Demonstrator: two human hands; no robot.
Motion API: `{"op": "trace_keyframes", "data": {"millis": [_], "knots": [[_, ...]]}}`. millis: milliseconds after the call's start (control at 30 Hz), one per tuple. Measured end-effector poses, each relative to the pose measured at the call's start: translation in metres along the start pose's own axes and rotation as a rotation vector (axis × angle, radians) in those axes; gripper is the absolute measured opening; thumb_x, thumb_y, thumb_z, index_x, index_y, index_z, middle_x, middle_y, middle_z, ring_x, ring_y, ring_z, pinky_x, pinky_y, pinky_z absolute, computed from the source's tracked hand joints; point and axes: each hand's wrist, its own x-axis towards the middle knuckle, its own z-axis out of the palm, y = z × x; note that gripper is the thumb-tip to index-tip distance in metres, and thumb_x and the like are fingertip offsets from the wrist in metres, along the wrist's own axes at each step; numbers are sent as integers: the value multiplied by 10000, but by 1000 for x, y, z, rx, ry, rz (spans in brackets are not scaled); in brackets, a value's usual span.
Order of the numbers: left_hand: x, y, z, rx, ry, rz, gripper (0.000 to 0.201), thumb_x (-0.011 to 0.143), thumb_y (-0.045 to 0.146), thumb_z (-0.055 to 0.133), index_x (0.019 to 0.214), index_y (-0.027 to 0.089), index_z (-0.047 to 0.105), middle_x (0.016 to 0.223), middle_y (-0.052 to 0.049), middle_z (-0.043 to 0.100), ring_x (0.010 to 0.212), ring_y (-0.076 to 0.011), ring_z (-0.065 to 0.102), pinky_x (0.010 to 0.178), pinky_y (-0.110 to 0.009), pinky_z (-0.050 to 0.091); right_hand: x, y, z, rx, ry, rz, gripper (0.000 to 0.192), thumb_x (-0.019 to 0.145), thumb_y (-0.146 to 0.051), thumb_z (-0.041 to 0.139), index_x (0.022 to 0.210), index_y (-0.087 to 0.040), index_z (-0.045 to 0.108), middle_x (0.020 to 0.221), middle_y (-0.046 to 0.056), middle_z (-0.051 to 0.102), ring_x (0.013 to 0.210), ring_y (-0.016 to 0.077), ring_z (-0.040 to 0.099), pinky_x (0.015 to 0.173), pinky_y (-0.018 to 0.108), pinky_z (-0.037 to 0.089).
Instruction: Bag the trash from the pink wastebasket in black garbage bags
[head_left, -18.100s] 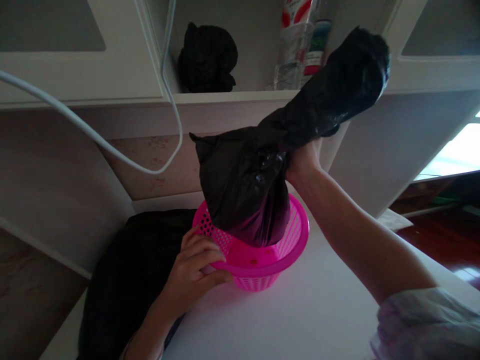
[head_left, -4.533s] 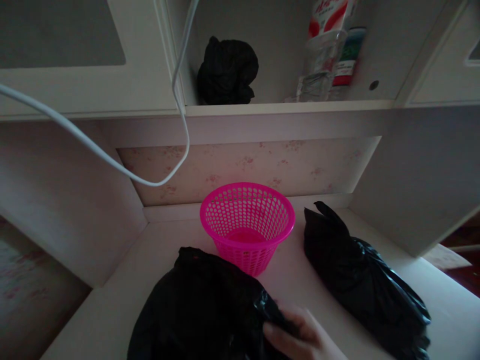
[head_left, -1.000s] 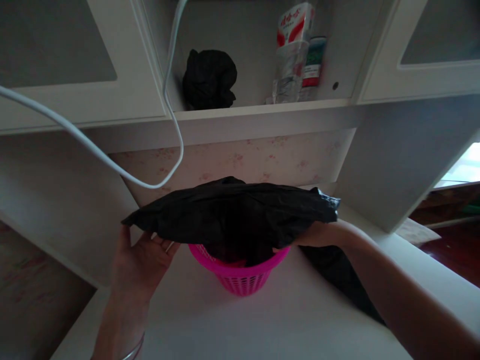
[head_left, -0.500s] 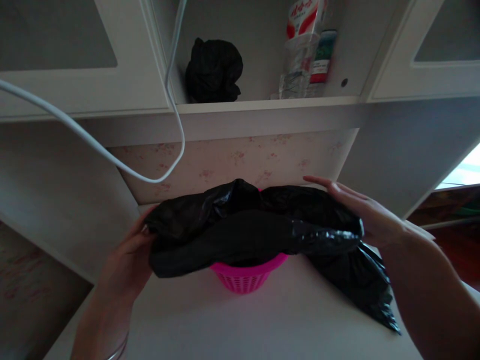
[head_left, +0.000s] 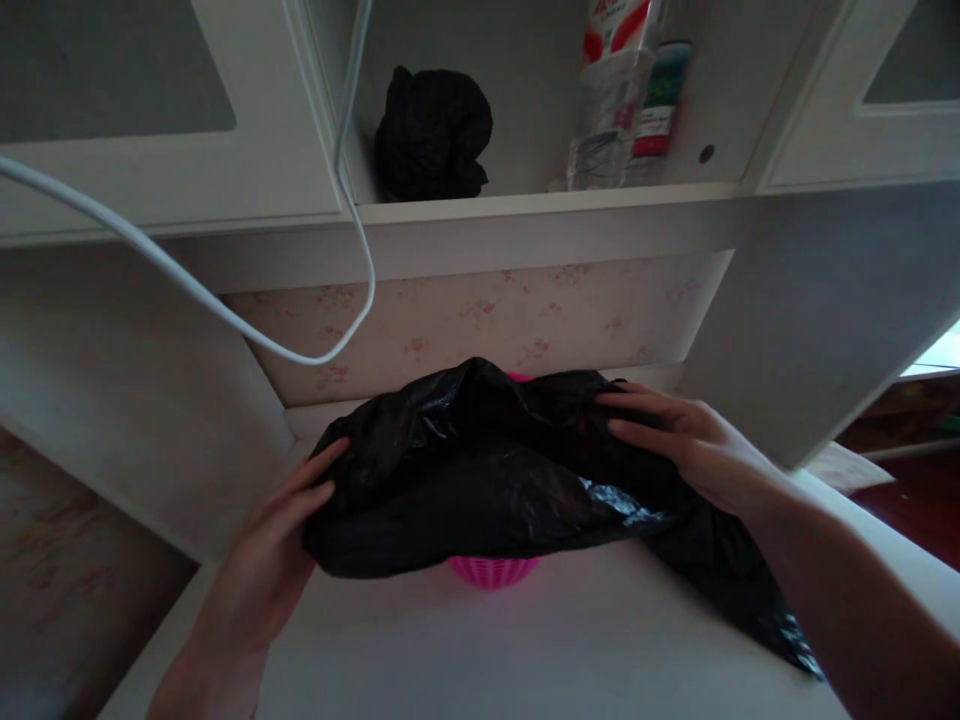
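While black bag (head_left: 480,480) drapes it, pink basket (head_left: 491,572) mostly hidden.

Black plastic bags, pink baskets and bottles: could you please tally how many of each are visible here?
Black plastic bags: 3, one draped over the basket, one lying at right, one bundled on the shelf
Pink perforated plastic basket: 1
Bottles on the shelf: at least 2
Total: at least 6

Both hands, left hand (head_left: 274,545) and right hand (head_left: 694,450), press a black bag (head_left: 487,475) over a pink basket (head_left: 491,571).
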Motion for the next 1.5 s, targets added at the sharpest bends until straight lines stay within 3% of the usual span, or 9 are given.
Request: {"op": "trace_keyframes", "data": {"millis": [167, 367, 467, 600, 700, 800, 1000, 1333, 1500], "knots": [[-18, -16, -2, 179, -159, 194, 1067, 600, 315, 972, 1549, 388, 488, 1651, -18, 458, 1549, -373, 353, 1241, -510, 371, -18, 18, -12, -366, -33, 12, 1303, 569, -597, 924, 1655, -233, 303, 1738, 121, 222, 1570, 452, 264, 1296, 609, 244], [16, -53, -15, 382, -287, 204, 1278, 641, 322, 962, 1660, 408, 196, 1748, -40, 255, 1598, -365, 226, 1300, -577, 142, -14, 60, 3, -421, -53, 40, 1369, 608, -497, 897, 1685, -170, 118, 1755, 178, 103, 1613, 422, 130, 1309, 566, 181], [24, -64, -15, 378, -298, 128, 1148, 630, 280, 958, 1607, 355, 359, 1672, -90, 413, 1534, -388, 363, 1267, -598, 263, -13, 68, 11, -287, -144, 97, 1429, 553, -412, 936, 1683, -178, 94, 1757, 186, 88, 1615, 421, 118, 1313, 573, 150], [28, -59, -21, 33, -277, 51, 941, 554, 197, 952, 1410, 378, 603, 1491, -54, 624, 1370, -353, 566, 1028, -405, 552, -14, 66, -1, 182, -281, 165, 1198, 659, -390, 930, 1642, -292, 251, 1651, 125, 418, 1465, 323, 488, 1218, 486, 420], [47, -41, -25, -207, -160, 1, 526, 596, 313, 918, 1087, 350, 733, 1263, -13, 745, 1121, -264, 702, 819, -316, 603, -5, 58, -9, 500, -87, 165, 753, 710, -493, 903, 1377, -364, 579, 1376, 15, 669, 1127, 186, 693, 929, 264, 587], [73, -24, -16, -153, -110, -92, 285, 685, 456, 856, 849, 262, 726, 971, -19, 785, 853, -227, 741, 625, -286, 579, 16, 47, -4, 558, 107, 275, 479, 763, -595, 841, 1155, -380, 669, 1076, -43, 735, 824, 120, 690, 670, 189, 568], [87, -11, 19, 90, -246, -188, 388, 741, 454, 861, 1007, 181, 788, 969, -67, 810, 881, -256, 755, 718, -311, 581, 42, 44, 11, 390, -31, 423, 396, 740, -480, 901, 1000, -210, 775, 949, 76, 777, 804, 205, 725, 697, 281, 608], [66, -11, 18, 200, -276, -114, 451, 653, 388, 890, 1049, 208, 771, 989, -36, 814, 910, -278, 763, 722, -313, 576, 55, 48, 18, 244, 130, 192, 473, 746, -606, 829, 1039, -251, 721, 975, -8, 738, 871, 174, 668, 764, 277, 535], [46, -20, 9, 35, -291, -276, 389, 716, 423, 845, 1040, 218, 778, 1017, -57, 812, 1000, -318, 754, 799, -371, 594, 69, 50, 21, 205, 143, 177, 339, 773, -501, 814, 924, -219, 700, 853, -4, 713, 771, 167, 630, 687, 280, 494]]}}
